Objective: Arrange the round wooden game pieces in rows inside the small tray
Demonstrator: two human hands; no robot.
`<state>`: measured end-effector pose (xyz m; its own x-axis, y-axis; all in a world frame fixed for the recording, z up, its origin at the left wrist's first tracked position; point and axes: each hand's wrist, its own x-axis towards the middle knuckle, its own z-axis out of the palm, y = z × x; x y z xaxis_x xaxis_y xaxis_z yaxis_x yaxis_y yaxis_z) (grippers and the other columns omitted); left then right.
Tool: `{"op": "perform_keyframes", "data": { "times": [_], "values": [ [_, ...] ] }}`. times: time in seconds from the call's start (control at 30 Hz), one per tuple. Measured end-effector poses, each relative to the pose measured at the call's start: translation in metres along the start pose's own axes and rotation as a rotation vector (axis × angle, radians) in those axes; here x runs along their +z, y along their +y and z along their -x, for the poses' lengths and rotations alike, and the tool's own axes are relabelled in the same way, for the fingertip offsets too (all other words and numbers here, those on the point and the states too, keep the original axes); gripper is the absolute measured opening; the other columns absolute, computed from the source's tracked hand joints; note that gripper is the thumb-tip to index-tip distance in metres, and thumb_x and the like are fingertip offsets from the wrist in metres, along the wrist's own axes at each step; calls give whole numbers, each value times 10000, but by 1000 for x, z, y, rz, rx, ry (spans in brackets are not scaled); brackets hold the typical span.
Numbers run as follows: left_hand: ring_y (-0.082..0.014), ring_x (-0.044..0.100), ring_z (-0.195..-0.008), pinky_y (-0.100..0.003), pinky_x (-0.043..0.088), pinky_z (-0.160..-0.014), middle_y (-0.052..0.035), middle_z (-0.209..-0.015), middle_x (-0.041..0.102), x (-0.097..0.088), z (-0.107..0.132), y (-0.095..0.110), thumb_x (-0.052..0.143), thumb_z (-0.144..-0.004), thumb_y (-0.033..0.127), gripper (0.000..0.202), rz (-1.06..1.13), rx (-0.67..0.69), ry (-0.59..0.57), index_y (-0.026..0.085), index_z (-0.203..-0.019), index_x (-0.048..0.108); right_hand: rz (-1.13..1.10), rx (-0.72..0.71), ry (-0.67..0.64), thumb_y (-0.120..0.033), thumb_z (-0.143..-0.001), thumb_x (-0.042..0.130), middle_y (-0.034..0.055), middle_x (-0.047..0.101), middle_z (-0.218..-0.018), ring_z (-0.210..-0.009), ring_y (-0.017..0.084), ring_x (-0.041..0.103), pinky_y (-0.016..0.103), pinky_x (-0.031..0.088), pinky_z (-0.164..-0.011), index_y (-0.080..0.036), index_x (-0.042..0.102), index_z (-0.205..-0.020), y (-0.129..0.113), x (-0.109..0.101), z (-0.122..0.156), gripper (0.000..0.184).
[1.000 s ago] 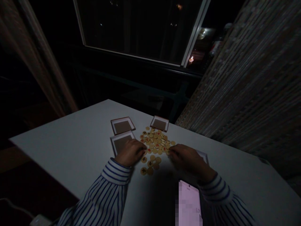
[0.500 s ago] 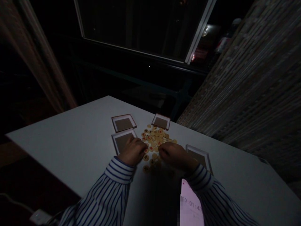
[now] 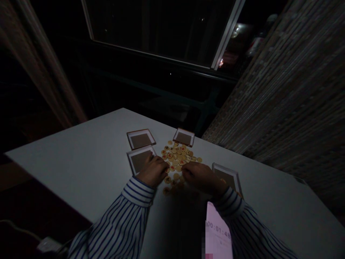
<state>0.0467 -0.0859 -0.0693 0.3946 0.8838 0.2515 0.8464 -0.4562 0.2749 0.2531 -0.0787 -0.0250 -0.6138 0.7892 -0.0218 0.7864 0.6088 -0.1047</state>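
A loose heap of round wooden xiangqi pieces (image 3: 181,155), some with red or black characters face up, lies on the white table. My left hand (image 3: 153,170) is at the heap's left side, fingers curled down by the nearest pieces; part of it overlaps a shallow box (image 3: 130,162). On the heap's right edge, my right hand (image 3: 201,177) is closed, knuckles up, with its fingertips against the pieces. What either hand pinches is hidden by the fingers and the dim light. A few pieces (image 3: 167,191) lie in shadow between my wrists.
Two more shallow boxes, one at the back left (image 3: 141,139) and one behind the heap (image 3: 183,137), stand on the table (image 3: 67,158). Another box (image 3: 228,177), partly behind my right wrist, holds a piece. A lit phone (image 3: 217,233) shows a timer. Strand curtains (image 3: 283,93) hang at right.
Both hands stay almost where they were, fingers still curled at the heap. The view has shifted slightly, and the phone's timer has advanced.
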Motion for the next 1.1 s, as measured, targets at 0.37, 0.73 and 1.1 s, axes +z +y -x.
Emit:
{"op": "perform_keyframes", "data": {
  "times": [0.37,0.73,1.1],
  "values": [
    [-244,562,-972,-591,194,-1023,-50,-852,674,1,-1,0,556,-774,212,137,1,3,5,219,-858,663,20,-14,41,-262,-902,373,35,648,-907,-805,142,568,250,345,-680,-203,599,-921,2,0,4,234],
    [-235,576,-973,-559,246,-1018,-53,-929,673,2,-1,0,519,-789,208,187,51,22,114,212,-946,621,-37,17,36,-244,-890,393,46,649,-916,-798,134,574,235,375,-681,-188,612,-912,3,-7,9,228],
    [-219,570,-987,-417,423,-921,-88,-1016,644,7,-4,1,560,-797,284,298,223,61,309,155,-1066,558,-101,93,91,-260,-890,402,63,669,-958,-852,161,603,261,412,-726,-181,635,-975,11,-19,22,260]
  ]
}}
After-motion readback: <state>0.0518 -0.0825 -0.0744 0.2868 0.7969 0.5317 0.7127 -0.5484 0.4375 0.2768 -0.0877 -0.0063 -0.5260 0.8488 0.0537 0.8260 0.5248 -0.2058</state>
